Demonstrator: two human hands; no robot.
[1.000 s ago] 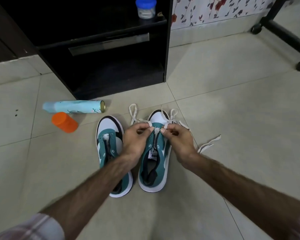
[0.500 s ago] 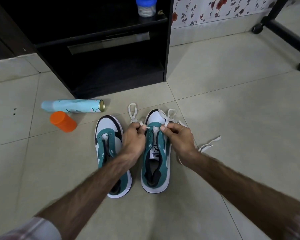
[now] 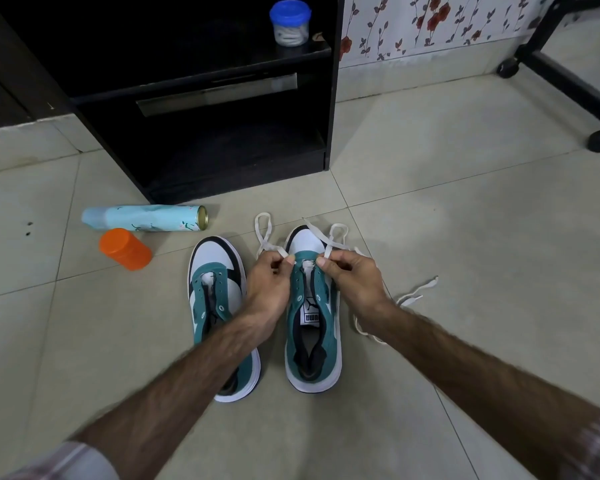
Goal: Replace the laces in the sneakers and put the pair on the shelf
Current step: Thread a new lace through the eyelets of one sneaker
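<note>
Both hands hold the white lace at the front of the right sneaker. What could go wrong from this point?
1. The left hand and right hand each pinch one side of the lace above the right sneaker; uneven pulling may leave one end too short.
2. Another lace trails on the floor under the right forearm and could tangle or be dragged.
3. The spray can lies on its side near the left sneaker and could roll if bumped.

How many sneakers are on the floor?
2: the left sneaker lies partly under the left forearm; the right sneaker sits beside it, between both hands. Neither is on the shelf yet.
</note>
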